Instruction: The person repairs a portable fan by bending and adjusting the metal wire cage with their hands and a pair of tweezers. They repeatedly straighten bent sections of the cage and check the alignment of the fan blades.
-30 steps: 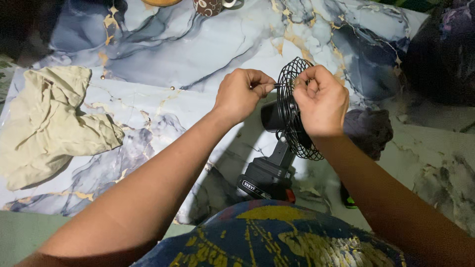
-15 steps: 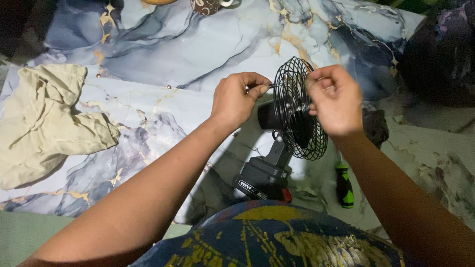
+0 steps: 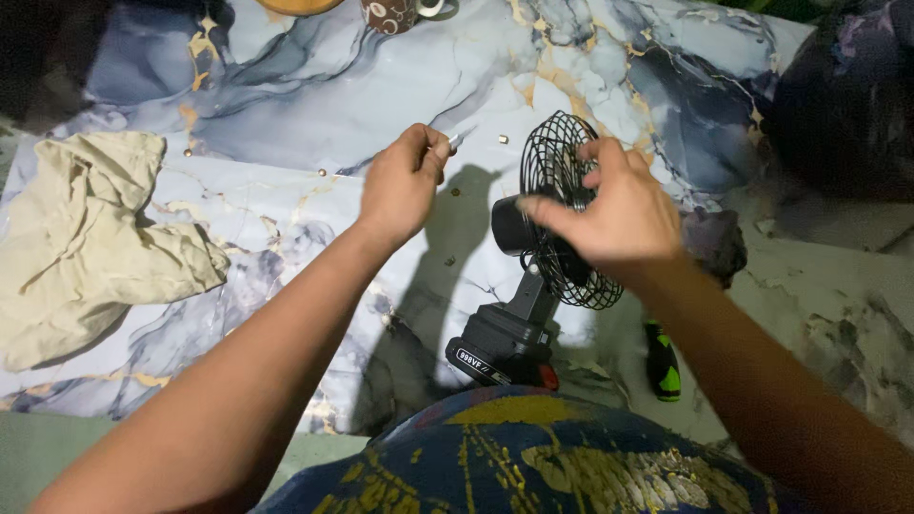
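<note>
A small black fan (image 3: 552,181) with a round wire cage stands on its black battery base (image 3: 500,347) at the near edge of a marble-patterned mat (image 3: 314,86). My right hand (image 3: 609,214) wraps over the cage and the motor housing behind it, fingers spread. To the left of the fan, and clear of it, my left hand (image 3: 405,181) pinches a thin metal tool (image 3: 459,139) between thumb and fingers. Several tiny brass-coloured screws (image 3: 503,139) lie loose on the mat around the hands.
A crumpled beige cloth (image 3: 90,238) lies on the left. A brown patterned mug (image 3: 392,13) stands at the far edge. A green and black tool (image 3: 664,364) rests on the floor right of the fan base. A dark rag (image 3: 716,243) lies behind my right hand.
My left hand has pulled away leftward from the fan cage with the thin tool. My right hand has shifted down over the cage, and the view has moved.
</note>
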